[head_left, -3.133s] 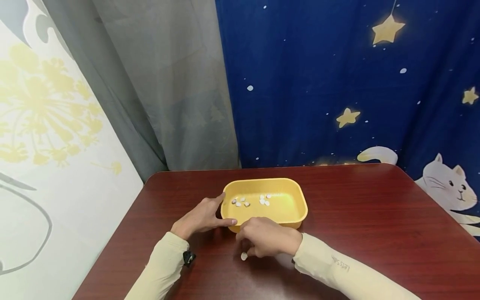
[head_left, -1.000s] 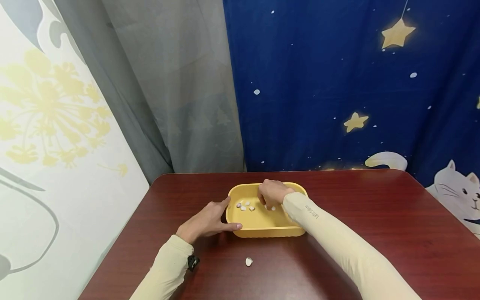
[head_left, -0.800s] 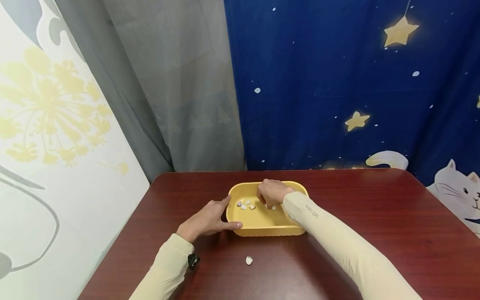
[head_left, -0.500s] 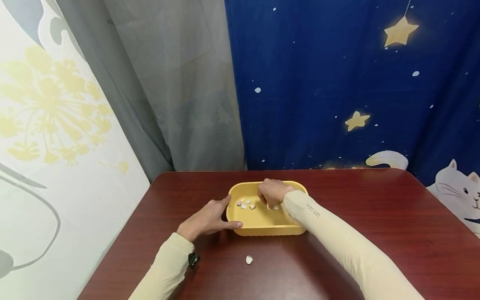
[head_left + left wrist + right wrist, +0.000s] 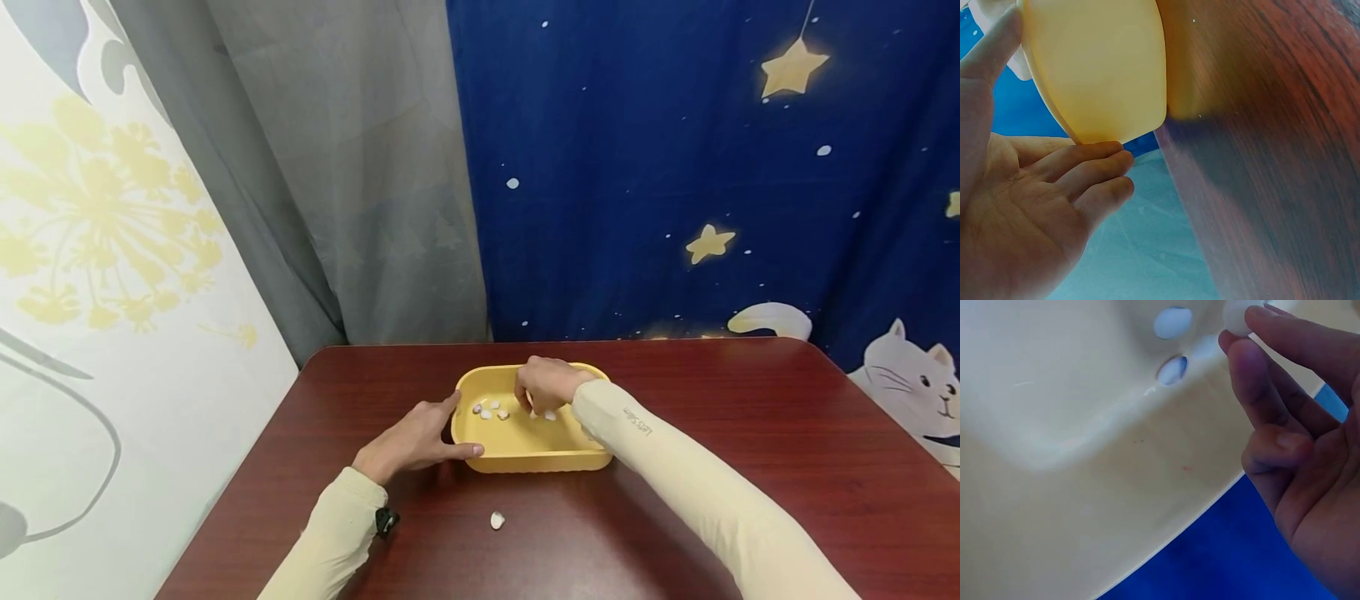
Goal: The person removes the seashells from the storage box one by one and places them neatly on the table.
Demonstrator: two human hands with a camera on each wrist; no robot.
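A white piece [image 5: 1234, 317] sits pinched in the right hand [image 5: 1319, 459].

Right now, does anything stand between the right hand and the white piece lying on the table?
Yes: the near wall of the yellow tub. The right hand is inside the tub, and the white piece lies on the table outside that wall. Nothing visible blocks going over it.

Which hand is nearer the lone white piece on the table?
Left. The left hand touches the yellow tray at its left end, beyond the lone white piece and leftward; the right hand is farther, inside the tray.
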